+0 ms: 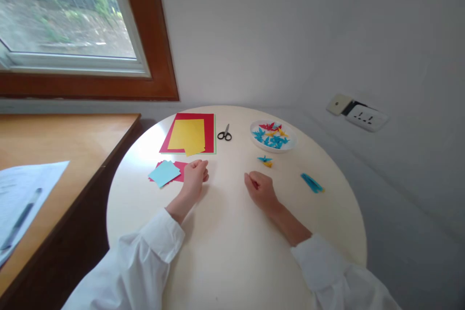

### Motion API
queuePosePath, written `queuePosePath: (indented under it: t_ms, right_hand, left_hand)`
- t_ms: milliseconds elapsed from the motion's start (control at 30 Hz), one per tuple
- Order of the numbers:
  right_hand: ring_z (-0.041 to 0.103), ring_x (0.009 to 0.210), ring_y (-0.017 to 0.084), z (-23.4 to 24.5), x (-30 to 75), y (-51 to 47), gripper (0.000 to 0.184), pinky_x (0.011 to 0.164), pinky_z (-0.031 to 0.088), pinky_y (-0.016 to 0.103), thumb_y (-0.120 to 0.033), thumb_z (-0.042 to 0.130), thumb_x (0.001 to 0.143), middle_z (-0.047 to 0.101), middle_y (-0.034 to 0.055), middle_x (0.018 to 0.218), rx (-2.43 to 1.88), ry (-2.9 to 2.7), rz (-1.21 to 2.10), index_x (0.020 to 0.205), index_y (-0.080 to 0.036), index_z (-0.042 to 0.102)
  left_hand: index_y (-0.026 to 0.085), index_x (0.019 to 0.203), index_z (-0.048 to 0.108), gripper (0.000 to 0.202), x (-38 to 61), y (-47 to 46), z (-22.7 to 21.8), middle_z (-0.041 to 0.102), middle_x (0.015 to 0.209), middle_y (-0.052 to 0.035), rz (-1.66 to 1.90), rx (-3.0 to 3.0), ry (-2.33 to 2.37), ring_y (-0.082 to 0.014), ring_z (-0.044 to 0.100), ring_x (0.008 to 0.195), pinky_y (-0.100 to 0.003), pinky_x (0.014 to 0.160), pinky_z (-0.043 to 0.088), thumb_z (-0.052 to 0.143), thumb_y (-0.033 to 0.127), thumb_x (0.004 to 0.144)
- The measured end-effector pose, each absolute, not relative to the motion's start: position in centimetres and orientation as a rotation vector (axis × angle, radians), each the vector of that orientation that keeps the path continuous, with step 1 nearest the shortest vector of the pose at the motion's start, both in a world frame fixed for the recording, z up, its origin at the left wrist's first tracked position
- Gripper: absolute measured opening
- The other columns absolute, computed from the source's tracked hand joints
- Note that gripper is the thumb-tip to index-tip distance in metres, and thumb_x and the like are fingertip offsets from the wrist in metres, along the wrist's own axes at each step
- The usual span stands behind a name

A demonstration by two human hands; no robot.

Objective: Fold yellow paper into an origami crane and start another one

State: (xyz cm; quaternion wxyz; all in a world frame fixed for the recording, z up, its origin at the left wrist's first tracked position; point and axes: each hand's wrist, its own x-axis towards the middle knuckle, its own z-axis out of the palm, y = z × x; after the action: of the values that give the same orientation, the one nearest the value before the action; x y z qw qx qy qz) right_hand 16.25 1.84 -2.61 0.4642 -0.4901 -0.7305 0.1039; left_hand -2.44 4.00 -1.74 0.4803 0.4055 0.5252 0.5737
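Both hands rest as loose fists on the round white table (pixel 225 252). My left hand (pixel 194 177) is closed, with nothing showing in it, beside the small pink paper sheets (pixel 182 168) and the light-blue paper squares (pixel 164 173) on top of them. My right hand (pixel 260 191) is also closed, and no object shows between its fingers. Just beyond it lie a small blue folded paper crane (pixel 265 159) and a yellow one (pixel 268 164). Further right are narrow blue folded paper pieces (pixel 311 183).
A white round dish (pixel 257 142) holds several red, yellow and blue paper cranes. Black-handled scissors (pixel 224 135) lie beside large red (pixel 209 128) and yellow paper sheets (pixel 188 134). At left, a wooden desk (pixel 90 138) bears printed paper and a pen (pixel 22 220). Walls border the table.
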Motion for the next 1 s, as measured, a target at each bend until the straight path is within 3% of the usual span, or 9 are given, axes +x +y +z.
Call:
queuePosePath:
  t_ms: [133, 233, 333, 367, 433, 533, 667, 833, 1000]
  right_hand:
    - [0.025, 0.044, 0.009, -2.8, 15.6, 1.6, 0.037, 0.047, 0.022, 0.027, -0.028, 0.04, 0.082, 0.023, -0.0061, 0.047, -1.171, -1.862, 0.286, 0.052, -0.023, 0.017]
    - [0.024, 0.044, 0.009, -2.9, 15.8, 1.7, 0.037, 0.047, 0.021, 0.027, -0.028, 0.039, 0.082, 0.022, -0.0064, 0.047, -1.175, -1.85, 0.291, 0.053, -0.023, 0.016]
    - [0.024, 0.044, 0.009, -3.0, 15.9, 1.8, 0.038, 0.047, 0.021, 0.027, -0.029, 0.039, 0.082, 0.02, -0.0066, 0.047, -1.18, -1.832, 0.296, 0.053, -0.023, 0.016]
    - [0.024, 0.044, 0.009, -3.0, 15.9, 1.8, 0.038, 0.047, 0.021, 0.027, -0.029, 0.039, 0.082, 0.02, -0.0066, 0.047, -1.18, -1.829, 0.297, 0.053, -0.023, 0.015]
    - [0.024, 0.044, 0.009, -3.0, 15.9, 1.8, 0.038, 0.047, 0.021, 0.027, -0.029, 0.039, 0.082, 0.02, -0.0066, 0.047, -1.18, -1.826, 0.299, 0.053, -0.023, 0.016]
    - [0.024, 0.044, 0.009, -3.0, 16.0, 1.7, 0.038, 0.046, 0.021, 0.026, -0.03, 0.039, 0.082, 0.021, -0.0066, 0.047, -1.18, -1.822, 0.3, 0.053, -0.023, 0.016]
    - [0.024, 0.044, 0.009, -2.9, 16.1, 1.6, 0.038, 0.046, 0.021, 0.026, -0.029, 0.039, 0.082, 0.02, -0.0066, 0.047, -1.18, -1.816, 0.307, 0.053, -0.023, 0.015]
    - [0.024, 0.044, 0.009, -2.9, 16.0, 1.6, 0.038, 0.046, 0.021, 0.026, -0.029, 0.039, 0.081, 0.02, -0.0066, 0.047, -1.172, -1.818, 0.319, 0.053, -0.023, 0.015]
    - [0.025, 0.044, 0.009, -2.8, 15.9, 1.7, 0.037, 0.046, 0.021, 0.026, -0.029, 0.039, 0.081, 0.021, -0.0065, 0.047, -1.171, -1.819, 0.328, 0.053, -0.023, 0.015]
  left_hand:
    - [0.022, 0.054, 0.021, 0.037, -3.7, 4.9, -2.0, 0.023, 0.049, 0.0089, 1.46, 1.17, 1.456, -0.0068, 0.032, 0.043, -0.022, 0.047, 0.031, 0.054, 0.028, 0.07]
    - [0.021, 0.059, 0.036, 0.025, -5.0, 5.8, -1.6, 0.042, 0.055, 0.005, 1.421, 1.375, 1.602, -0.0107, 0.046, 0.053, -0.024, 0.055, 0.039, 0.057, 0.027, 0.071]
    - [0.018, 0.08, 0.052, 0.01, -5.9, 7.0, -0.9, 0.063, 0.087, -0.0071, 1.288, 1.577, 1.707, -0.0183, 0.06, 0.08, -0.031, 0.073, 0.047, 0.055, 0.027, 0.076]
    - [0.016, 0.091, 0.055, 0.017, -6.1, 7.4, -0.7, 0.064, 0.103, -0.0119, 1.227, 1.643, 1.739, -0.0216, 0.061, 0.093, -0.034, 0.082, 0.047, 0.055, 0.028, 0.078]
    - [0.014, 0.109, 0.053, 0.035, -6.5, 8.3, -0.6, 0.054, 0.129, -0.0178, 1.09, 1.774, 1.802, -0.0282, 0.048, 0.121, -0.041, 0.101, 0.036, 0.06, 0.025, 0.077]
    - [0.013, 0.123, 0.048, 0.051, -6.8, 9.8, -0.8, 0.038, 0.144, -0.0208, 0.856, 1.912, 1.879, -0.0331, 0.029, 0.136, -0.048, 0.11, 0.021, 0.064, 0.019, 0.074]
    - [0.009, 0.124, 0.048, 0.047, -7.3, 11.0, -1.3, 0.033, 0.145, -0.0241, 0.6, 2.016, 1.978, -0.034, 0.026, 0.138, -0.051, 0.11, 0.018, 0.055, 0.011, 0.078]
    - [0.013, 0.123, 0.051, 0.039, -7.7, 11.1, -1.0, 0.059, 0.125, -0.0177, 0.396, 2.084, 2.047, -0.0292, 0.053, 0.118, -0.039, 0.098, 0.037, 0.049, 0.016, 0.083]
    - [0.011, 0.124, 0.052, 0.04, -7.8, 10.7, -0.4, 0.062, 0.119, -0.0175, 0.321, 2.121, 2.095, -0.0285, 0.059, 0.107, -0.032, 0.083, 0.045, 0.049, 0.024, 0.085]
